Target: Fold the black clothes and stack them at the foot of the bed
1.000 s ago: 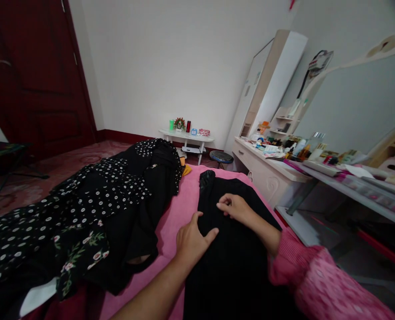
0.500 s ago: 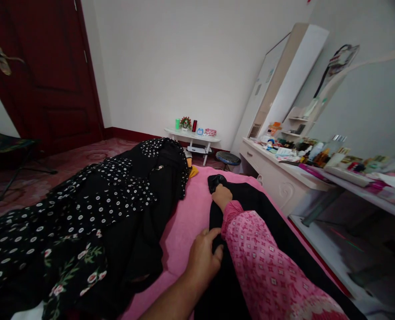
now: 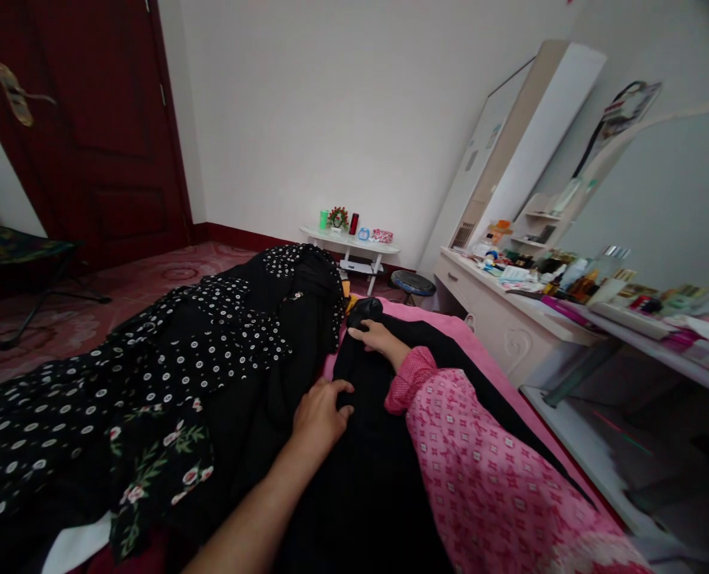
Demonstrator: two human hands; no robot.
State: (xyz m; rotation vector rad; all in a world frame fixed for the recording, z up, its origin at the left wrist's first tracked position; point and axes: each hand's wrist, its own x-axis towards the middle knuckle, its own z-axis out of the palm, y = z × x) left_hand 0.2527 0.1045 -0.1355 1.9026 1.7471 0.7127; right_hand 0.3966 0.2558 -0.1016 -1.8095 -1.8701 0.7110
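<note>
A long black garment lies over the pink bed cover; its exact kind cannot be told. My right hand, in a pink patterned sleeve, grips the garment's far end, just below a shiny black section. Nearer to me, my left hand pinches the garment's left edge between thumb and fingers. Left of that hand is a heap of dark clothes, with a black polka-dot cloth and a black floral cloth on it.
A dressing table crowded with bottles and small items runs along the right side. Beyond the bed are a round stool and a low white table with small objects on it. A folding chair stands left, by the dark red door.
Both hands have moved left, drawing the black garment's left edge across the pink cover to the clothes heap. Less pink shows between the two. The view has shifted slightly.
</note>
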